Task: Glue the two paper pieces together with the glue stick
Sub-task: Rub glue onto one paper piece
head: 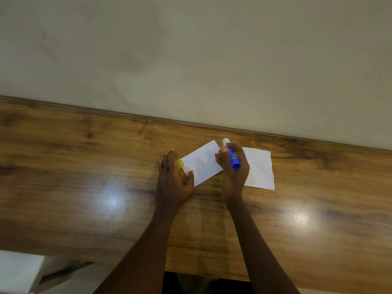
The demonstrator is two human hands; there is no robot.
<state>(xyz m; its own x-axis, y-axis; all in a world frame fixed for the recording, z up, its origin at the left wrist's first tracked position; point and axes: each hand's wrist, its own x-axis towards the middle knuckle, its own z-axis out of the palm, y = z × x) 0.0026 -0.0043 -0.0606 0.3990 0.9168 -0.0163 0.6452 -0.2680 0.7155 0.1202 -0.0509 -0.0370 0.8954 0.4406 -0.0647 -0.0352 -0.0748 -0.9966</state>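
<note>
Two white paper pieces lie on the wooden table (84, 187). The left paper (201, 163) is turned at an angle; my left hand (172, 177) lies flat at its left edge, thumb pressing its near corner. A yellow cap (180, 164) peeks out under that hand's fingers. My right hand (233, 168) grips a blue glue stick (233, 157), uncapped, its white tip pointing away at the left paper's far right corner. The right paper (259, 168) lies flat, partly hidden behind my right hand.
The table's far edge (191, 122) meets a plain pale wall close behind the papers. A white object (19, 270) sits below the table's near edge at the bottom left. Bare wood extends to both sides of the papers.
</note>
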